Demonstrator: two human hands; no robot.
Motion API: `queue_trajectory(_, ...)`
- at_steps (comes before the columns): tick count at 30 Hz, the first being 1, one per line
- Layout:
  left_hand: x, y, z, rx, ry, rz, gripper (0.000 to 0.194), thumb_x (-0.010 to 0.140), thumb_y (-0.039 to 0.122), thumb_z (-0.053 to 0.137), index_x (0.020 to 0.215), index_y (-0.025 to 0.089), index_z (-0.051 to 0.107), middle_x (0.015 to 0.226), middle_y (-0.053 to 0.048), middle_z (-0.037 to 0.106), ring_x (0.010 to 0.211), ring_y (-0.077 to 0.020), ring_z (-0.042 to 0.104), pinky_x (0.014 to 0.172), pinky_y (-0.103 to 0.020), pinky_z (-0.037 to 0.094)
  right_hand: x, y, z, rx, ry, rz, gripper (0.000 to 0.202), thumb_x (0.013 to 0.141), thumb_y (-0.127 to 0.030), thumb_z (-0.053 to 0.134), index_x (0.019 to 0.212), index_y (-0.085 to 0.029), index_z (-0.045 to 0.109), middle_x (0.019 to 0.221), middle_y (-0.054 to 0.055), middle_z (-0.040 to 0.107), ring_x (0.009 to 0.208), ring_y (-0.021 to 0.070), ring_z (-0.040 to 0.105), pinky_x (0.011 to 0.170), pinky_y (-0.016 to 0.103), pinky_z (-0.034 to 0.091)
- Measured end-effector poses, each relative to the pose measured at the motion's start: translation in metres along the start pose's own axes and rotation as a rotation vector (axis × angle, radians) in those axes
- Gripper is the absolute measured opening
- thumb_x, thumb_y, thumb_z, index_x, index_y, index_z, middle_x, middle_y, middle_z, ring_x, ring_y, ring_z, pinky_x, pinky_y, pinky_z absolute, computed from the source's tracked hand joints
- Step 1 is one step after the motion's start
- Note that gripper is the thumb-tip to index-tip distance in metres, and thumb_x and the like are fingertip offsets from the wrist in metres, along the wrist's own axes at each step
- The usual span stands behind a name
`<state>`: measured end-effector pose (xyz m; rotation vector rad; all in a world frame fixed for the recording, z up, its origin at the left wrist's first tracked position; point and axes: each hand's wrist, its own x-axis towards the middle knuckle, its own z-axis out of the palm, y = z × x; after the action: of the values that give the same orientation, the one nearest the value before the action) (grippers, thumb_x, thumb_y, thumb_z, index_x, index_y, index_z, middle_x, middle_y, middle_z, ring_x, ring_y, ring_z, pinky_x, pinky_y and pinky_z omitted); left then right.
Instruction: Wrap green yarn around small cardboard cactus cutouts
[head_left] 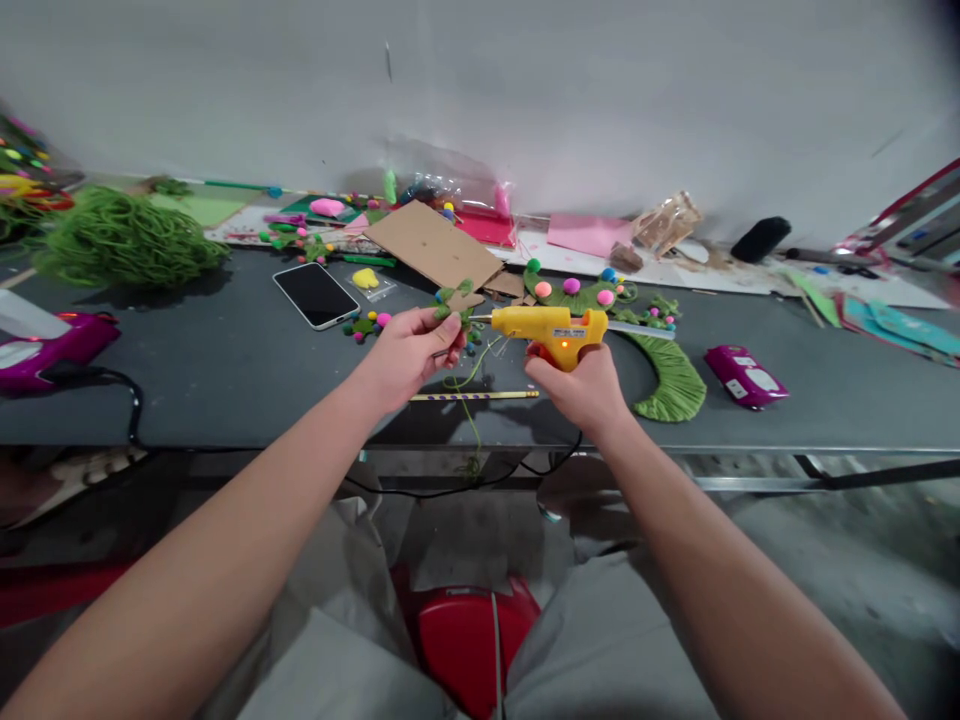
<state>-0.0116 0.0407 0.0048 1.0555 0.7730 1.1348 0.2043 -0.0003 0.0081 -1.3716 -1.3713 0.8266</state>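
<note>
My right hand (581, 385) is closed around the handle of a yellow hot glue gun (551, 325), whose orange light is lit. Its nozzle points left and meets, or nearly meets, a small green leafy piece (455, 298). That piece is pinched in the fingers of my left hand (412, 350), which partly hide it. Green yarn (469, 410) trails down below the left hand. A green yarn-wrapped wreath (667, 380) with coloured pompoms lies behind and to the right of the glue gun. A striped pencil (480, 396) rests on the table beneath both hands.
A phone (315, 295) and a heap of green yarn (124, 240) lie to the left. Brown cardboard (433, 245) sits behind my hands. A purple device (745, 377) is at right, another glue gun-like purple tool (56, 350) at left. A black cord hangs below the table edge.
</note>
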Motion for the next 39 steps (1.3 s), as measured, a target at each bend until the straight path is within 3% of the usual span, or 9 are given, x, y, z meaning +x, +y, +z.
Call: queue_trajectory(39, -0.0021, 0.0023, -0.0027, 0.090, -0.004, -0.007, 0.033, 0.072, 0.039, 0.089, 0.069, 0.014, 0.067, 0.069, -0.002, 0.061, 0.060, -0.0103, 0.053, 0.055, -0.025, 0.040, 0.0013, 0.0081, -0.0019, -0.090, -0.033, -0.056, 0.006, 0.070, -0.023, 0.063, 0.073, -0.019, 0.063, 0.068, 0.000, 0.060, 0.067, 0.0171, 0.056, 0.061, 0.029, 0.045)
